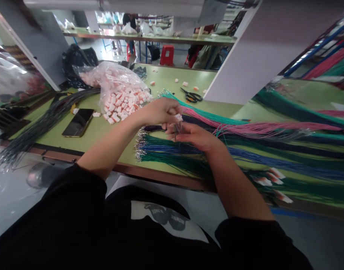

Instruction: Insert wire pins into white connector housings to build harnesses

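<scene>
My left hand (163,111) is closed on a small white connector housing (178,118), pinched between thumb and fingers. Just below and to the right, my right hand (193,135) has its fingers pressed together around a few thin wires (176,131) right under the housing. Whether the wire ends sit inside the housing I cannot tell. Beneath both hands lie bundles of cut wires with metal terminals (140,145) at their left ends: dark green (166,159), blue (245,153), pink (245,128) and teal (200,108).
A plastic bag (115,77) spills white-and-orange housings (123,105) on the green table. Left of them are a phone (78,123) and grey wires (48,120). Black scissors (192,96) lie behind my hands. Wired connectors (275,176) rest at the front right, beyond a white post (245,56).
</scene>
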Demonstrator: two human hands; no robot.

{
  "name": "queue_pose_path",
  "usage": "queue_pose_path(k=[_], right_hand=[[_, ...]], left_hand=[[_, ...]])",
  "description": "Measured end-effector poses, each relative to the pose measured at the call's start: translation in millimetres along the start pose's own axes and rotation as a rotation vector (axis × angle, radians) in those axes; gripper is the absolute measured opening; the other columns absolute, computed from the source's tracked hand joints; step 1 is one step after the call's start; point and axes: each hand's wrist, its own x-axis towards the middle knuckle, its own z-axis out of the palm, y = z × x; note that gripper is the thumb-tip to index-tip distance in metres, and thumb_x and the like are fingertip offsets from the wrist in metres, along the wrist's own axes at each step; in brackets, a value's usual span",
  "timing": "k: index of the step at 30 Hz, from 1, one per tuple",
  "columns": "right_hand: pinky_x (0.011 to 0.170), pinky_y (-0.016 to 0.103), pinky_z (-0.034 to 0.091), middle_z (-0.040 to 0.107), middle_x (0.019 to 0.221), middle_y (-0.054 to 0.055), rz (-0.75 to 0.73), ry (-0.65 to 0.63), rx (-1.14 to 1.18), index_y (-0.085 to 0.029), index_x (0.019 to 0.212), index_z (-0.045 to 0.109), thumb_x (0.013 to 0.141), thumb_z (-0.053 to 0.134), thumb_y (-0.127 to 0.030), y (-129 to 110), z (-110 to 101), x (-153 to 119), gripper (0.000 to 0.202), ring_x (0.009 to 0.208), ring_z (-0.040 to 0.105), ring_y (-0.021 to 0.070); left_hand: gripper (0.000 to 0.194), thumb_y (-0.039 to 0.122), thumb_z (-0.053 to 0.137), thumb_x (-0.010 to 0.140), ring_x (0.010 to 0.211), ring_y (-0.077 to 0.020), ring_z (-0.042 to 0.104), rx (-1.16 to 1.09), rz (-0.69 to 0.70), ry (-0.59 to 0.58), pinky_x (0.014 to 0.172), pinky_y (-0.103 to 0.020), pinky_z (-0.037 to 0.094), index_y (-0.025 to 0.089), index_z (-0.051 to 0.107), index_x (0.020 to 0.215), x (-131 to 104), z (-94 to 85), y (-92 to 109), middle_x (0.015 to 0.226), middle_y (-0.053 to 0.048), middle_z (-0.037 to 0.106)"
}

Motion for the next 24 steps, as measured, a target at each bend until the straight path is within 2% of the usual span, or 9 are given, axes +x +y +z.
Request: queue_pose_path(k=[3,6,9,11,14,18,21,23,24], right_hand=[[0.073,0.030,0.046,0.065,0.073,0.000,0.022,0.058,0.132,-0.016,0.095,0.059,0.067,0.070,-0.033,-4,-2,-2,0.034,0.072,0.062,0.0149],[0.063,0.029,0.044,0.049,0.054,-0.007,0.052,0.083,0.151,-0.015,0.087,0.059,0.072,0.067,-0.037,-5,-8,-7,0.027,0.052,0.053,0.0105],[0.055,0.025,0.040,0.039,0.051,-0.009,0.031,0.157,0.097,-0.016,0.080,0.056,0.076,0.066,-0.042,-3,-13,-14,0.028,0.046,0.042,0.0074],[0.053,0.025,0.039,0.036,0.050,-0.010,-0.011,0.273,0.064,-0.018,0.076,0.053,0.078,0.064,-0.046,-1,-12,-18,0.031,0.045,0.038,0.0066],[0.055,0.025,0.041,0.034,0.051,-0.009,-0.065,0.443,0.013,-0.020,0.072,0.047,0.080,0.060,-0.051,4,-1,-17,0.034,0.044,0.036,0.0068],[0.055,0.027,0.041,0.050,0.060,-0.002,-0.031,0.566,-0.208,-0.019,0.078,0.055,0.084,0.049,-0.050,11,7,-16,0.032,0.056,0.049,0.0128],[0.065,0.032,0.046,0.062,0.073,0.004,-0.005,0.479,-0.454,-0.017,0.083,0.063,0.082,0.050,-0.045,7,-7,-25,0.030,0.073,0.058,0.0193],[0.068,0.034,0.047,0.065,0.074,0.004,0.057,0.342,-0.618,-0.018,0.081,0.065,0.076,0.060,-0.041,-2,-22,-37,0.025,0.073,0.059,0.0200],[0.068,0.034,0.047,0.065,0.074,0.004,0.083,0.336,-0.678,-0.018,0.081,0.066,0.074,0.063,-0.040,-9,-29,-43,0.023,0.071,0.058,0.0195]], left_hand=[[0.015,0.003,0.064,0.067,0.066,-0.0138,0.061,0.002,0.021,-0.005,0.063,-0.027,0.047,0.010,0.065,0.080,17,-3.6,17,0.063,0.000,0.057],[0.016,-0.003,0.061,0.065,0.067,-0.0145,0.061,-0.068,-0.029,0.087,0.063,-0.028,0.047,0.008,0.066,0.076,27,-8.0,31,0.062,0.001,0.054],[0.019,-0.006,0.058,0.067,0.060,-0.0108,0.057,-0.149,-0.024,0.116,0.063,-0.028,0.046,0.005,0.066,0.080,32,-4.6,32,0.061,0.001,0.053],[0.019,-0.003,0.057,0.072,0.058,-0.0082,0.053,-0.204,0.044,0.200,0.064,-0.027,0.045,0.007,0.065,0.086,33,8.3,23,0.062,0.001,0.053],[0.006,0.009,0.058,0.080,0.065,-0.0096,0.051,-0.286,0.159,0.503,0.069,-0.025,0.042,0.014,0.061,0.081,30,43.3,4,0.065,0.002,0.051],[0.031,0.018,0.063,0.080,0.062,-0.0117,0.044,-0.170,0.065,0.542,0.064,-0.025,0.035,0.019,0.041,0.058,27,90.0,-10,0.056,0.003,0.040],[0.036,0.017,0.058,0.084,0.061,-0.0122,0.043,-0.159,0.052,0.585,0.063,-0.025,0.033,0.019,0.038,0.054,29,104.6,-13,0.054,0.003,0.039],[0.032,0.015,0.057,0.084,0.063,-0.0126,0.045,-0.204,0.074,0.595,0.064,-0.024,0.034,0.018,0.043,0.055,31,106.2,-14,0.055,0.003,0.042],[0.030,0.014,0.056,0.084,0.064,-0.0125,0.047,-0.236,0.089,0.579,0.065,-0.024,0.034,0.018,0.046,0.056,32,106.2,-15,0.056,0.003,0.046]])
